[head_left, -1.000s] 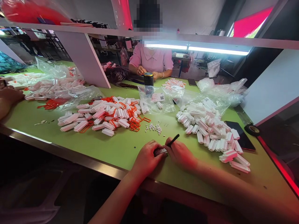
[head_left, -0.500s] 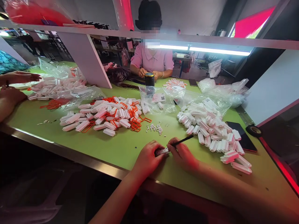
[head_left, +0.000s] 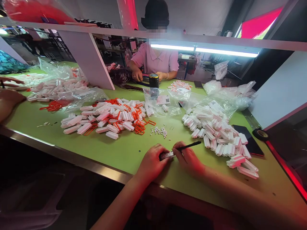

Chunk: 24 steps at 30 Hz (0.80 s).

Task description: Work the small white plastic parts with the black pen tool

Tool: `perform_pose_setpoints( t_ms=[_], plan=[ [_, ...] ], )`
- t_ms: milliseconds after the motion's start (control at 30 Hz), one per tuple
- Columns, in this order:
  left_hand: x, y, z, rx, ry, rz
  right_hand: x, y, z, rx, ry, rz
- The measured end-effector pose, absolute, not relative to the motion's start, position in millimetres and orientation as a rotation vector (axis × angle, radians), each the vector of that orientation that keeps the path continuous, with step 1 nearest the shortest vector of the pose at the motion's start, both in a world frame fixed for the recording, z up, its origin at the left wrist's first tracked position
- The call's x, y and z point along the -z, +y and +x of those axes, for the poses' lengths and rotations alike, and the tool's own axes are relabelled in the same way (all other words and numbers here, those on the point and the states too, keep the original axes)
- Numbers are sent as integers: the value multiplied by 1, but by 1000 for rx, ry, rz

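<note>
Near the front edge of the green table, my left hand (head_left: 153, 161) is closed round a small white connector (head_left: 167, 155) with rows of holes. My right hand (head_left: 188, 158) pinches a thin black tool (head_left: 190, 145), its far end pointing up and right, its tip hidden at the connector. Just beyond my hands lie tiny white pieces (head_left: 161, 131). A heap of white connectors mixed with orange frames (head_left: 139, 127) is to the left, and another heap of white connectors (head_left: 219, 131) is to the right.
Across the table (head_left: 115, 159) a person (head_left: 155, 59) sits behind a black can (head_left: 153, 81). Another person's hands (head_left: 11, 95) are at the far left. Clear bags (head_left: 165, 103), a dark tablet (head_left: 249, 140) and black tape (head_left: 261, 134) lie around. A white divider (head_left: 88, 60) stands left.
The black tool in my right hand has shifted slightly to the right and down. My left hand stays in place. The hands of the person opposite and those at far left have moved.
</note>
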<state>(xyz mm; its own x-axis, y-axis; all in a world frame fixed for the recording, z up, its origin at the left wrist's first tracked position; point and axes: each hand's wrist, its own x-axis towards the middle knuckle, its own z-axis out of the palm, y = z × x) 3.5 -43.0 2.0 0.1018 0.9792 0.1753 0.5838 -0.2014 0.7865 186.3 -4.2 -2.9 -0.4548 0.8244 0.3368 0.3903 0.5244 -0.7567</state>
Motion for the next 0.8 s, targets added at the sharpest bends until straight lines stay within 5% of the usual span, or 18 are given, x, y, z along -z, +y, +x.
perform_pose_setpoints(
  t_ms=[800],
  plan=[
    [-1, -42, 3, -962, 1511, 1819, 1, -1, 184, -765, -2151, -981]
  ],
)
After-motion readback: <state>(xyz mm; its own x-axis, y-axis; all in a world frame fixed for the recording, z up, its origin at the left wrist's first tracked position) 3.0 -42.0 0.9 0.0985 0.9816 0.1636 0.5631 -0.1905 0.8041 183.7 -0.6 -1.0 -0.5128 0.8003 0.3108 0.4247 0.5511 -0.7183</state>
